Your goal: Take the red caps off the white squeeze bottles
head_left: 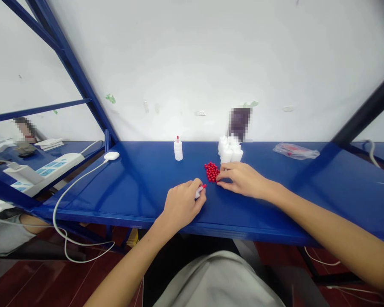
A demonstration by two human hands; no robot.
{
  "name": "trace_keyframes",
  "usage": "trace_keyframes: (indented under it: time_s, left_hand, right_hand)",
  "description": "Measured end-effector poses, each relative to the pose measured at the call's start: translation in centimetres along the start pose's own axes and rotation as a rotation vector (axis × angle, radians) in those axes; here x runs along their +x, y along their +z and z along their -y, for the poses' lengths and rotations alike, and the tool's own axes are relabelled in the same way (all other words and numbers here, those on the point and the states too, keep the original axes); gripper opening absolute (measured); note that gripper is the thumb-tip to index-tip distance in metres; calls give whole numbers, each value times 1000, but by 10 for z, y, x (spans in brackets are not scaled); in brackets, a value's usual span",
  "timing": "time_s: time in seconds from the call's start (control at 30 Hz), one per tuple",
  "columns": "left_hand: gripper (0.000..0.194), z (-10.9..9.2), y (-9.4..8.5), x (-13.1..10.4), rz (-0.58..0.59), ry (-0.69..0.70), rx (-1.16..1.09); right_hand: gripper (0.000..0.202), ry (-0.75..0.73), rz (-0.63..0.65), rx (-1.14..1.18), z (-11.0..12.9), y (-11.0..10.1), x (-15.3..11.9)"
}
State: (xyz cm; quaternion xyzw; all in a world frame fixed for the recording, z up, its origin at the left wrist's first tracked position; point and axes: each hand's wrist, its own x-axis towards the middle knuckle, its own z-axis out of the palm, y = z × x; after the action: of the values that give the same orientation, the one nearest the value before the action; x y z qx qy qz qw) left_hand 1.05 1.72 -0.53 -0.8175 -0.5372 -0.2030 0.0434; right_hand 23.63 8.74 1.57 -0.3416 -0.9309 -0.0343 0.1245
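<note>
My left hand (182, 202) is closed around a small white squeeze bottle (198, 193), which lies tilted with its red tip pointing right. Most of that bottle is hidden by the fingers. At the right edge of a pile of small red caps (211, 171), my right hand (238, 178) has thumb and forefinger pinched at one of the caps. Behind that hand stands a cluster of white bottles (231, 154) without red tips. Farther left, one upright white bottle (178, 151) with a red tip stands on the blue table (141, 187).
A clear plastic bag (296, 151) with something red inside lies at the right. On the left are a white charger (111, 156) with its cable and a power strip (51, 170). Blue metal posts frame the table, and a white wall rises behind. Part of another person shows at lower left.
</note>
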Motion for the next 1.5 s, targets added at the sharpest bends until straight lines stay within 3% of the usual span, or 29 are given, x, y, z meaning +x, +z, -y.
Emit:
trace_keyframes:
  time_s: [0.27,0.47,0.6,0.8,1.03,1.17,1.33,1.5]
  left_hand:
    - [15,0,1,0,5,4,23]
    - [15,1,1,1,29,67,66]
    - [17,1,3,2,32,91,103]
    - [15,1,5,1,54,121,101]
    - [6,-5,1,0,32,169,127]
    - [16,-7,1,-1,-18,142,206]
    - [13,-4,6,-1,1,68,159]
    - [15,-2,5,0,57,61,140]
  right_hand:
    - [18,8,-63,8,2,0,2]
    - [21,-130,-87,241,27,3,2]
    - [21,-185,-61,156,44,10,6]
    - [15,-60,2,-63,59,10,9]
    - [25,123,105,15,68,2,8]
    - [21,170,74,29,59,0,5]
    - [14,7,21,129,54,4,3]
    - [17,-52,21,-17,61,9,6]
